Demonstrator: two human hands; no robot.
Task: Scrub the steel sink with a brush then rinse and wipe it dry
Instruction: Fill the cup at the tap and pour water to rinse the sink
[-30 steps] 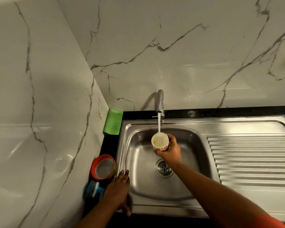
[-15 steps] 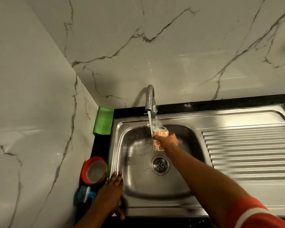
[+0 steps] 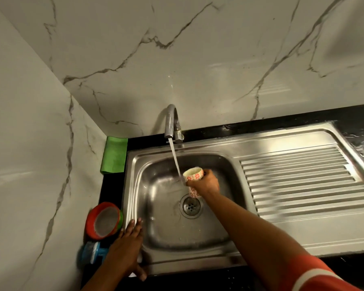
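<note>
Comparing this moment with half a second before, we found the cup (image 3: 193,177) had come out of the splash and now sat just right of the stream, water (image 3: 176,162) falling past its rim into the sink (image 3: 229,219). We judged rinsing under way, wiping not yet begun. The right hand (image 3: 205,183) gripped the cup, fingers curled round its side, above the drain (image 3: 190,206). Its long axis ran near upright, tilted slightly, mouth pointing up and toward the tap (image 3: 173,122). The left hand (image 3: 127,246) rested flat on the sink's front-left rim as before, fingers straight and together. The brush (image 3: 91,252) lay unused beside it.
</note>
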